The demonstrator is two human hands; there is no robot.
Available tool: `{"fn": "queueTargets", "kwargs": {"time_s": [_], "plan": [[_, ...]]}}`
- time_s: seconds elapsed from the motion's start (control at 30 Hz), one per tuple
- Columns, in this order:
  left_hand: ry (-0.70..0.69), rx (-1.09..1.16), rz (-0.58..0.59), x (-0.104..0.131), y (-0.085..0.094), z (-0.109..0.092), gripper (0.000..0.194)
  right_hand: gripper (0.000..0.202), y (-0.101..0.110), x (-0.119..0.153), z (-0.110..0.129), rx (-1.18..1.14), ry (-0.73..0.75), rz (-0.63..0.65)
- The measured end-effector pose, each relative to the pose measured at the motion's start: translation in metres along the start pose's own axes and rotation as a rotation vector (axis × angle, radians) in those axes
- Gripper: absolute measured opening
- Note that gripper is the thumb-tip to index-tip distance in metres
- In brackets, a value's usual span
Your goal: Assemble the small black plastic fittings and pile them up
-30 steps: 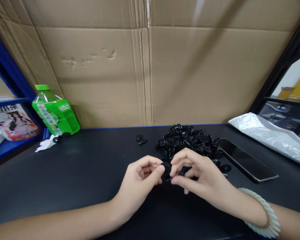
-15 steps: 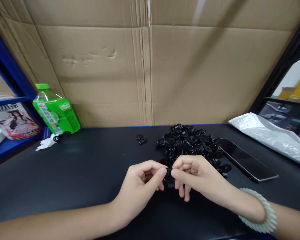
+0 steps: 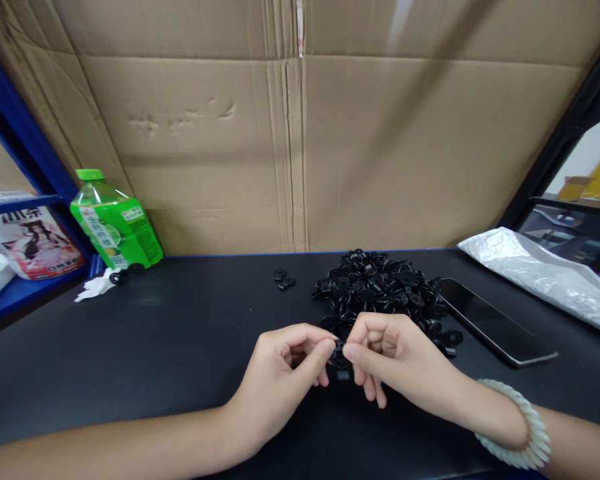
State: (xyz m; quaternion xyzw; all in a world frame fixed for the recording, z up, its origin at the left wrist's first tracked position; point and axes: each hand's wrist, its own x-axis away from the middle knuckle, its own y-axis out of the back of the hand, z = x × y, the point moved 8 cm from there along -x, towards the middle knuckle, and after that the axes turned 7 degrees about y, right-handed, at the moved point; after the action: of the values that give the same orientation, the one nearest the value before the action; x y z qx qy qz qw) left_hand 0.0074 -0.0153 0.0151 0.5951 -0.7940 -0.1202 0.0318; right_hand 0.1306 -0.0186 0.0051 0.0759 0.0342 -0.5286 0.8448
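Between my two hands is a small round black plastic part (image 3: pixel 339 357), pinched from both sides in front of the pile. My left hand (image 3: pixel 293 373) grips its left edge with thumb and forefinger. On the other edge, the thumb and forefinger of my right hand (image 3: pixel 387 350) close on it, the remaining fingers loosely curled. The fingertips cover much of the part, so its details are hard to make out. Just behind my hands lies a heap of similar black plastic parts (image 3: pixel 375 283). A few loose black pieces (image 3: pixel 283 279) lie to the left of the heap.
A smartphone (image 3: pixel 497 323) lies right of the heap, with a silvery plastic bag (image 3: pixel 545 270) beyond it. At the left stand a green bottle (image 3: pixel 117 227) and a crumpled white tissue (image 3: pixel 96 285). Cardboard (image 3: pixel 205 153) walls off the back of the black table (image 3: pixel 180 360).
The camera view has shifted very slightly. Both hands keep their pinch on the black part, with the right fingers moved a little and slightly more of the part showing.
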Motion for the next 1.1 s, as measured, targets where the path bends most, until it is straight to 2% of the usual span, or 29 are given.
{"fn": "queueTargets", "kwargs": {"time_s": [0.47, 0.63, 0.73, 0.83, 0.9, 1.0, 1.1], "plan": [[0.005, 0.022, 0.018, 0.003, -0.001, 0.001, 0.017, 0.031, 0.000, 0.002, -0.002, -0.016, 0.005, -0.028], [-0.038, -0.013, 0.009, 0.001, 0.001, -0.002, 0.019, 0.031, 0.002, 0.000, 0.001, -0.012, 0.041, -0.016], [-0.126, -0.085, -0.122, -0.013, 0.022, -0.009, 0.021, 0.029, 0.005, 0.000, 0.006, 0.035, 0.084, -0.034], [-0.195, -0.302, -0.315, -0.038, 0.058, -0.010, 0.026, 0.028, 0.008, 0.001, 0.010, 0.070, 0.120, -0.061], [-0.172, -0.456, -0.418, -0.057, 0.084, -0.003, 0.025, 0.026, 0.010, 0.003, 0.012, 0.079, 0.140, -0.069], [-0.127, -0.523, -0.461, -0.080, 0.112, 0.012, 0.022, 0.024, 0.014, 0.004, 0.016, 0.094, 0.176, -0.093], [-0.127, -0.560, -0.506, -0.082, 0.120, 0.015, 0.025, 0.023, 0.020, 0.005, 0.022, 0.111, 0.229, -0.138]]}}
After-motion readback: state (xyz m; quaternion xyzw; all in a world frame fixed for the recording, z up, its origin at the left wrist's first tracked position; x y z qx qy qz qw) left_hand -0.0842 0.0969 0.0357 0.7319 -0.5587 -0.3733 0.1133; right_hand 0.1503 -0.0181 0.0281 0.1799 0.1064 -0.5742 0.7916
